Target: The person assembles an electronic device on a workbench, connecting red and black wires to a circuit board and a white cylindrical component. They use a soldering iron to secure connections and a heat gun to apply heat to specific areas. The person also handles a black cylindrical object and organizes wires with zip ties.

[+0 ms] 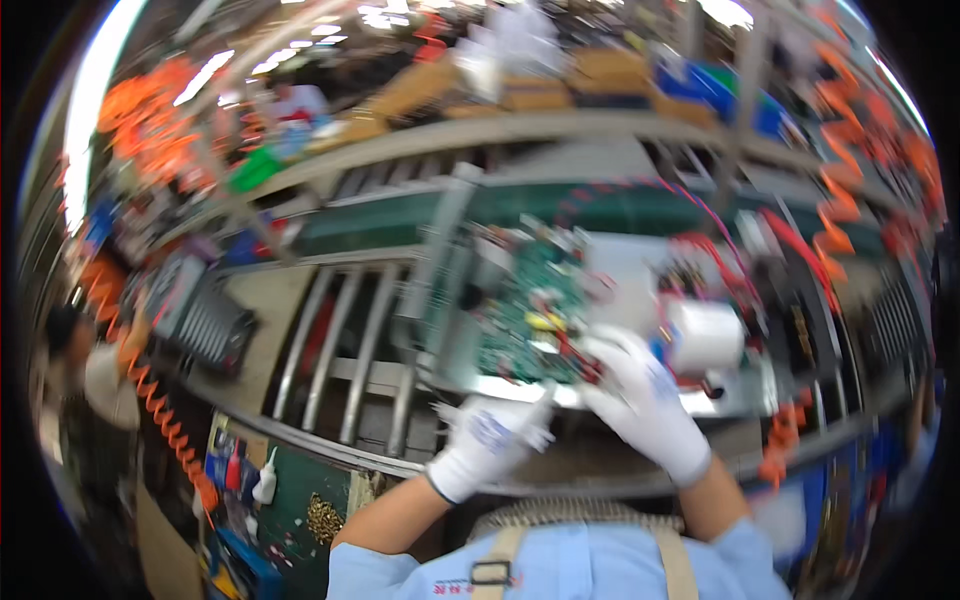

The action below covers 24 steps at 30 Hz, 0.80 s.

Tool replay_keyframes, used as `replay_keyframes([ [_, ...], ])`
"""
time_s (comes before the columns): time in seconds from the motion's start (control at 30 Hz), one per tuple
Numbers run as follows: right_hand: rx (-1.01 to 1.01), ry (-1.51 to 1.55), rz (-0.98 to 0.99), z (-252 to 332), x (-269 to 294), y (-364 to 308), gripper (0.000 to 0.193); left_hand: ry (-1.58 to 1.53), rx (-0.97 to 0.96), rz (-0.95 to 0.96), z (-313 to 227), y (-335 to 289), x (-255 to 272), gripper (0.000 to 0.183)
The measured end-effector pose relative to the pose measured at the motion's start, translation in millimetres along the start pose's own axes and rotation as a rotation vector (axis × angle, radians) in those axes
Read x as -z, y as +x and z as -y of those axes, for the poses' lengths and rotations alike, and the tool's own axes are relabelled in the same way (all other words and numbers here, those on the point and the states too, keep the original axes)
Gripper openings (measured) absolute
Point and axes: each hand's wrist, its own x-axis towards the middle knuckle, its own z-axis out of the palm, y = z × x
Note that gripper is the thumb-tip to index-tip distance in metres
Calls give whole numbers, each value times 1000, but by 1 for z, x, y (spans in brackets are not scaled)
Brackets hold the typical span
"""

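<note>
Working neatly at the near edge of the green circuit board (510,335) probably calls for light fingertips, with glove fabric kept clear of loose leads and no pressing on raised parts. The board lies between 11 and 12 o'clock from the person's body, in a metal chassis (500,385). With the board as the dial's centre, the gloved right hand (640,395) is at 4 o'clock, fingers bent beside red leads (575,357); blur hides whether it pinches one. The gloved left hand (488,445) is between 6 and 7 o'clock, near the chassis's front rim; whether it grips anything cannot be told. Using it to steady that rim while the other handles leads seems sensible. The board looks densely packed, with a yellow part (543,320) near its middle; a white cylinder (705,338) sits just past 3 o'clock, and metal rollers (368,350) lie around 9.
</note>
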Motion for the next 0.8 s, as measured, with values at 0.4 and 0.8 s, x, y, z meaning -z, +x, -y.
replay_keyframes([
  [0.4, -154, 55, -173, -12, -12, -30, 14, -189, 2, -357, -6, 11, -58, 39],
  [0.8, 117, -20, -66, -9, -14, -31, 17, -356, -155, -452, -50, 42, -9, 20],
])
